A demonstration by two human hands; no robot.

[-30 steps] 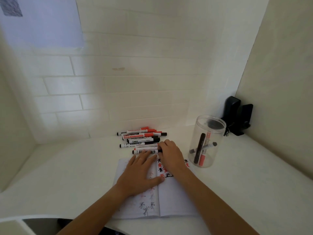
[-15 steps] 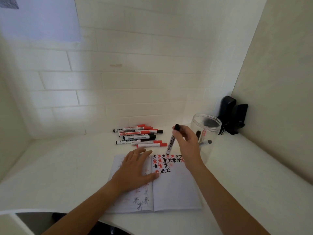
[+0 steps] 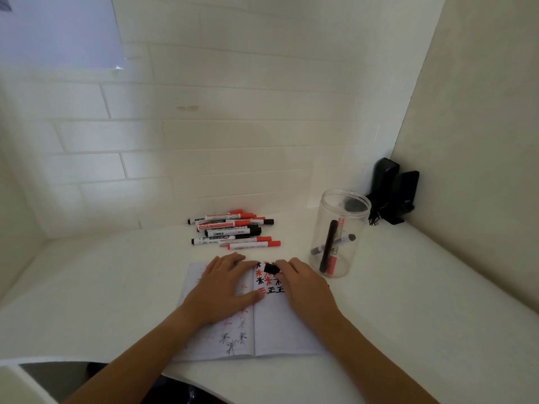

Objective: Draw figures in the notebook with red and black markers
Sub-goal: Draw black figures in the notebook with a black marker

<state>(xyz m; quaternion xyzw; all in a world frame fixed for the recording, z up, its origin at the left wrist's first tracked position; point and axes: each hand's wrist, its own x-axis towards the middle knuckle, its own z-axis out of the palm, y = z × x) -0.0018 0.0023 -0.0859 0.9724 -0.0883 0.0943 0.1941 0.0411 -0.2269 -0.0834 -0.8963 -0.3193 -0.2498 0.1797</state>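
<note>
Black marker point(image 3: 271, 268) sits pinched in the right hand point(image 3: 303, 287) over the open notebook point(image 3: 280, 330) on the desk point(image 3: 408, 316); left hand point(image 3: 226, 287) lies spread, pressing the left page. Probably uncap first, keeping the page pinned.

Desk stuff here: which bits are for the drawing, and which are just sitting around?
For the drawing:
notebook, held flat by the left hand
black marker in the right hand
loose markers

Just sitting around:
clear jar holding markers
black device in the corner
</note>
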